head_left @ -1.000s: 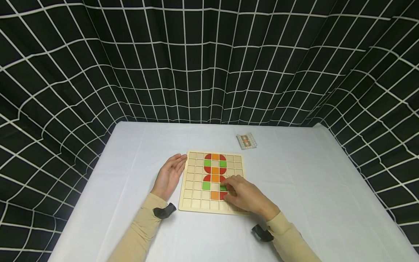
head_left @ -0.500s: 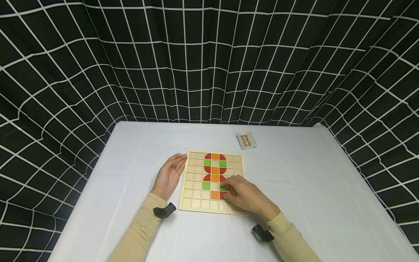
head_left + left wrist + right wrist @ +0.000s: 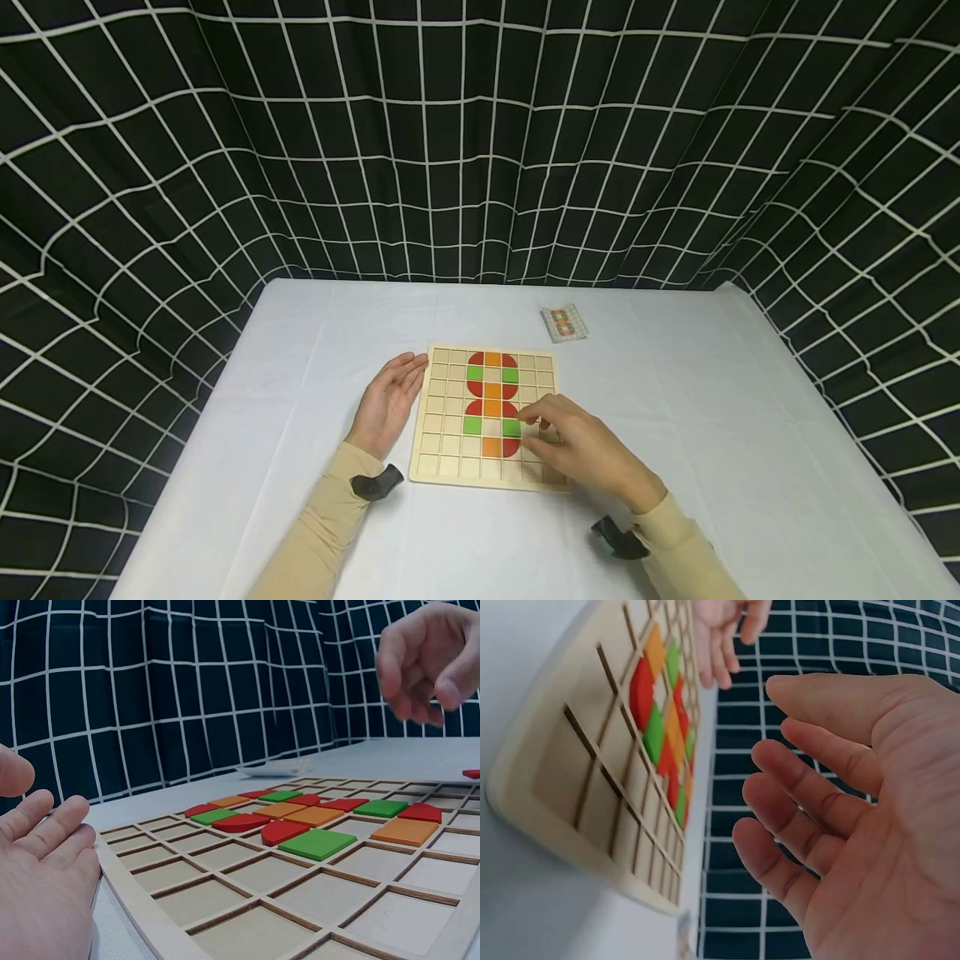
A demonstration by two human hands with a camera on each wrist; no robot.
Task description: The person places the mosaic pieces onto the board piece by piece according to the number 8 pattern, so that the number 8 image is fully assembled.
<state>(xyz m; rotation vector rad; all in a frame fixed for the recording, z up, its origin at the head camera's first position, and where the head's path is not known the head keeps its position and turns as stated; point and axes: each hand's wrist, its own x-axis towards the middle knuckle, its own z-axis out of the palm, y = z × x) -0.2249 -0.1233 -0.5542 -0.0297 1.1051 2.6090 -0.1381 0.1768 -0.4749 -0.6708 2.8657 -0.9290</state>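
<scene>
A wooden grid board lies on the table with red quarter-round tiles, orange squares and green squares set in its middle columns. My left hand rests palm up beside the board's left edge, fingertips at its upper corner. Over the board's right part hovers my right hand, fingers loosely bent and nothing between them. Nearest its fingertips are a green square tile and a red quarter-round tile, with an orange square tile to the left. In the right wrist view, the palm of the right hand holds nothing.
A small stack of pattern cards lies behind the board. A red piece shows at the right edge of the left wrist view. White cloth covers the table, and a black grid curtain hangs around it.
My right hand has lifted off the green and red tiles and drawn back to the right, uncovering both. My left hand and the board have stayed put.
</scene>
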